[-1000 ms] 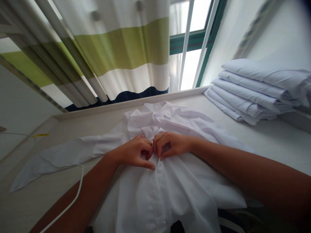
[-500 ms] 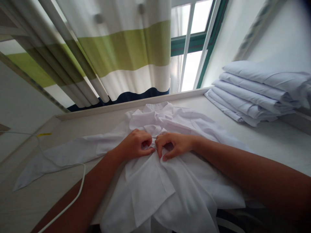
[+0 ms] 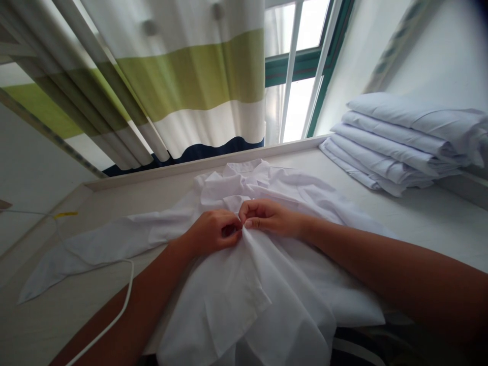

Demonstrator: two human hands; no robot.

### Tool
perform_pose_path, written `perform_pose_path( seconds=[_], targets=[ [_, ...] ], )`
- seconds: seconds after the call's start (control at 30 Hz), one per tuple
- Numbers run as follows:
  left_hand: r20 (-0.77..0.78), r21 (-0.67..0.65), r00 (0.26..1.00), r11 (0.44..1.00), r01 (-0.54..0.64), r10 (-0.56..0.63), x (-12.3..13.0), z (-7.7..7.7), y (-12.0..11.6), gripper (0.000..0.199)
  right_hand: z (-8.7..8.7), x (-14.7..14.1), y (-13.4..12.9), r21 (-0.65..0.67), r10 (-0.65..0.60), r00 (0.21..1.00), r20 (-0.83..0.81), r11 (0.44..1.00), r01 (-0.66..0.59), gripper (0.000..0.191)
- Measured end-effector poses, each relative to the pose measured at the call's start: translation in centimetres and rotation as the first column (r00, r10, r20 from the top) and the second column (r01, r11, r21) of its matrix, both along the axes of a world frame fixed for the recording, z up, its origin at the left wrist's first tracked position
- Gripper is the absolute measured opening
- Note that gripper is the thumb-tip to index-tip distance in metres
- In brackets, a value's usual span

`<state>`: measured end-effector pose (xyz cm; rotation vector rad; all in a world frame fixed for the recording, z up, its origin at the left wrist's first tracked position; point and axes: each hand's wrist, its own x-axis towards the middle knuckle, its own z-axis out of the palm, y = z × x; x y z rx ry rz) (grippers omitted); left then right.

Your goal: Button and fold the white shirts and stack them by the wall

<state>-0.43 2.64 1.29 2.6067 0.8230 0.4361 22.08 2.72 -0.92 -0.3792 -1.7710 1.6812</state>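
Note:
A white garment with a collar and long sleeves, like a shirt or coat [image 3: 290, 274], lies spread on the pale table, its collar toward the window and its lower part hanging over the near edge. At its front, my left hand [image 3: 218, 231] pinches the cloth between thumb and fingers. Right beside it, my right hand [image 3: 265, 217] is closed on the other front edge, and the two sets of fingertips meet. Folds run down from the pinched spot. Any button there is hidden by my fingers.
Several folded white garments [image 3: 396, 145] are stacked at the table's right. A white cable [image 3: 127, 295] crosses over my left forearm. Behind the table's raised back edge [image 3: 183, 169] hang striped curtains [image 3: 198, 76] beside a barred window [image 3: 297, 71].
My right hand's thumb and fingers have closed together and drawn up against my left fingertips, pulling the cloth into a tighter fold. My left hand stays almost in place.

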Motion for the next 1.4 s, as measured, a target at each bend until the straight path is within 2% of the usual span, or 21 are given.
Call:
perform_pose_path(
  seconds=[0.07,0.13,0.23,0.33,0.4,0.47,0.53,0.63,0.7,0.77,0.87,1.07,1.23,1.4],
  targets=[
    [0.022,0.007,0.999,1.000,-0.025,0.025,0.2,-0.1,0.0,0.013,-0.2,0.0,0.1,0.088,0.013,0.997,0.070,0.996,-0.019,0.019],
    [0.049,-0.021,0.997,0.998,-0.061,0.062,0.3,0.0,-0.1,0.011,-0.2,0.2,0.4,0.117,0.043,0.994,0.096,0.992,-0.054,0.020],
    [0.079,-0.161,0.993,0.984,-0.077,0.090,0.2,0.0,-0.1,0.009,-0.2,0.7,0.7,0.113,0.065,0.994,0.093,0.991,-0.075,0.024],
    [0.121,-0.336,0.988,0.941,-0.047,0.092,-0.1,-0.2,0.0,0.022,-0.2,1.0,1.0,0.070,0.074,0.992,0.106,0.994,-0.082,0.021],
    [0.173,-0.399,0.976,0.915,-0.054,0.133,-0.2,-0.4,0.2,0.029,-0.2,1.2,1.1,0.021,0.068,0.993,0.094,0.997,-0.070,0.019],
    [0.208,-0.391,0.963,0.917,-0.077,0.169,-0.4,-0.6,0.5,0.032,-0.2,1.3,1.3,-0.024,0.040,0.997,0.065,0.999,-0.039,0.018],
    [0.202,-0.346,0.967,0.935,-0.075,0.152,-0.4,-0.8,0.8,0.036,-0.2,1.3,1.3,-0.092,0.000,1.000,0.027,0.996,0.003,0.018],
    [0.133,-0.259,0.991,0.966,0.003,0.033,-0.2,-0.8,0.8,0.037,-0.2,1.1,1.1,-0.198,-0.044,0.997,-0.063,0.980,0.031,0.020],
    [0.081,-0.212,0.995,0.974,0.076,-0.060,0.0,-0.7,0.7,0.033,-0.2,0.8,0.8,-0.222,-0.042,0.991,-0.124,0.975,0.013,0.020],
    [0.055,-0.190,0.991,0.973,0.127,-0.119,0.1,-0.7,0.6,0.031,-0.1,0.5,0.6,-0.209,-0.019,0.992,-0.123,0.978,-0.007,0.020],
    [0.053,-0.159,0.993,0.980,0.116,-0.109,0.1,-0.7,0.3,0.028,0.0,0.3,0.4,-0.147,-0.017,0.999,-0.035,0.989,0.011,0.025],
    [0.024,-0.145,0.995,0.985,0.095,-0.092,0.0,-1.0,0.5,0.028,-0.4,0.6,0.7,0.056,-0.149,0.984,0.101,0.988,0.144,0.024],
    [0.061,-0.171,0.997,0.984,0.048,-0.038,-0.1,-1.3,0.7,0.033,-0.9,0.6,1.1,0.120,-0.287,0.948,0.138,0.955,0.271,0.022],
    [0.080,-0.162,0.997,0.987,0.018,-0.006,0.1,-1.4,0.5,0.031,-0.8,0.6,1.1,0.114,-0.280,0.945,0.166,0.958,0.264,0.021]
  ],
)
